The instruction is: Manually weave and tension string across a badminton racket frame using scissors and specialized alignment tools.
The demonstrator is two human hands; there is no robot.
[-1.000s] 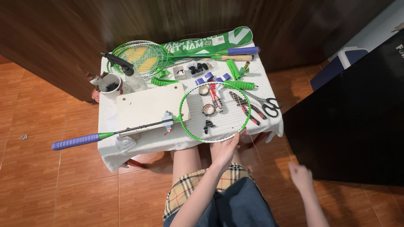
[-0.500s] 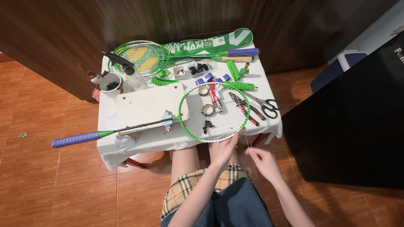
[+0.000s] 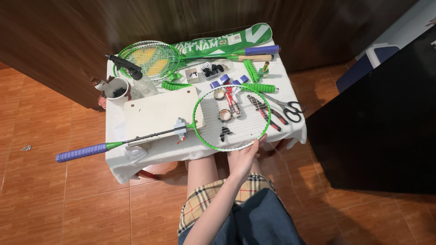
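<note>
A green-framed badminton racket (image 3: 229, 119) lies across the near side of a small table (image 3: 150, 154) draped in white cloth. Its long axis runs almost level across the head view, tilting slightly down toward the grip: the oval strung head sits at the table's near right part, and the thin dark shaft runs left to a purple-wrapped handle (image 3: 81, 152) that sticks out well past the table's left edge, pointing left.

The left hand (image 3: 245, 156) reaches up from the lap to the near rim of the racket head. Its fingers are loosely curled, with the thumb and fingertips touching the green frame at its lower right curve; whether they truly pinch it cannot be told. The right hand is out of sight.

A small grey clamp (image 3: 180, 129) sits on the shaft where it meets the head, over a pale wooden board (image 3: 156, 113). Beyond the racket head lie black-handled scissors (image 3: 290, 109), to its right, and a second green racket (image 3: 145, 59) at the table's far side.
</note>
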